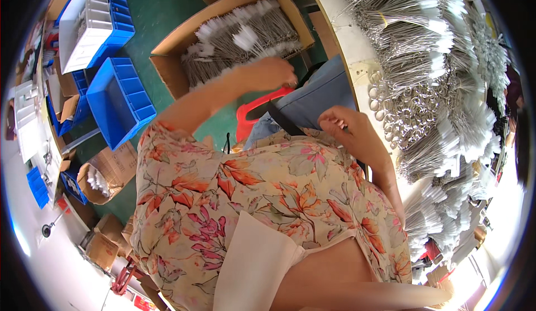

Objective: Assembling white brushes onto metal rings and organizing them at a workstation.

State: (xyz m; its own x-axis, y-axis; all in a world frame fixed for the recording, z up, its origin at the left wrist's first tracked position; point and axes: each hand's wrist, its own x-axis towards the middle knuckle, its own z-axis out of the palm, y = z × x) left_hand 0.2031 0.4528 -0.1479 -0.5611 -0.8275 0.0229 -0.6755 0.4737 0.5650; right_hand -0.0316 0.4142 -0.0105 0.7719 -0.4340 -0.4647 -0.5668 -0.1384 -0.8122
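Observation:
My left hand (pixel 277 74) reaches across in front of me, with its fingers curled down. It hovers between a cardboard box (pixel 167 65) of thin wire brushes with white bristle ends (pixel 245 37) and a red plastic piece (pixel 243 124) beside my jeans. What those fingers hold, if anything, is hidden. My right hand (pixel 349 129) is over my lap close to the table edge, fingers bent in toward the palm; nothing shows in it. Bundles of wire brushes (pixel 407 23) with ring-shaped wire ends (pixel 399 107) are heaped on the table (pixel 360 71) to my right.
Blue bins (pixel 120 101) and a white divided tray (pixel 84 29) stand at the left. Below them sits an opened carton (pixel 114 171) with white pieces inside. More cartons (pixel 106 238) lie farther back. Green floor (pixel 167 4) shows between the bins and the brush box.

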